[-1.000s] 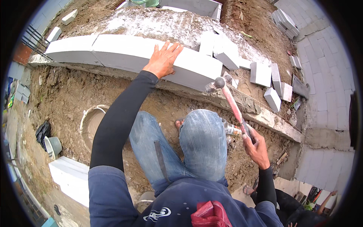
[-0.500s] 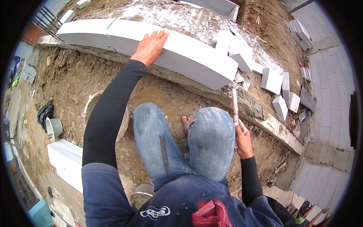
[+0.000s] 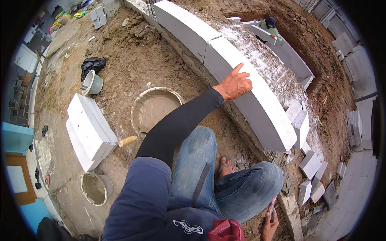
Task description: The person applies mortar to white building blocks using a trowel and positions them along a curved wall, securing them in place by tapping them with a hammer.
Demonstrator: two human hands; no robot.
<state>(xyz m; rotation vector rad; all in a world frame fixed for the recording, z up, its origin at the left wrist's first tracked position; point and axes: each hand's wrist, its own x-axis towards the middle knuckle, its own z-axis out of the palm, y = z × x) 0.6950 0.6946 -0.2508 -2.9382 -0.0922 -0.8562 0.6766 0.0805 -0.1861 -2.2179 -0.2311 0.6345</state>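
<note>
My left hand (image 3: 237, 83) rests on the top edge of a long white lightweight concrete block (image 3: 257, 100), its fingers apart and holding nothing. That block lies end to end with another white block (image 3: 183, 26) along a rough concrete footing (image 3: 237, 120). Low beside my right knee, my right hand (image 3: 269, 227) is closed on a slim stick-like tool (image 3: 272, 204) with worn red and pale colouring; its kind cannot be made out. A round tub of wet mortar (image 3: 159, 106) stands left of my knees, with a wooden-handled trowel (image 3: 128, 141) at its rim.
White blocks (image 3: 86, 132) are stacked at left, between a grey bucket (image 3: 93, 84) and a mortar-stained bucket (image 3: 95, 188). Block offcuts (image 3: 310, 164) lie past the row's near end. Another person (image 3: 268, 29) is in a block-lined pit at the far right. A string runs by the footing.
My view has turned left, bringing the mortar tub and pit into fuller sight. My left hand stays on the block, fingers less flat. My right hand has drawn back from the block's end with the tool.
</note>
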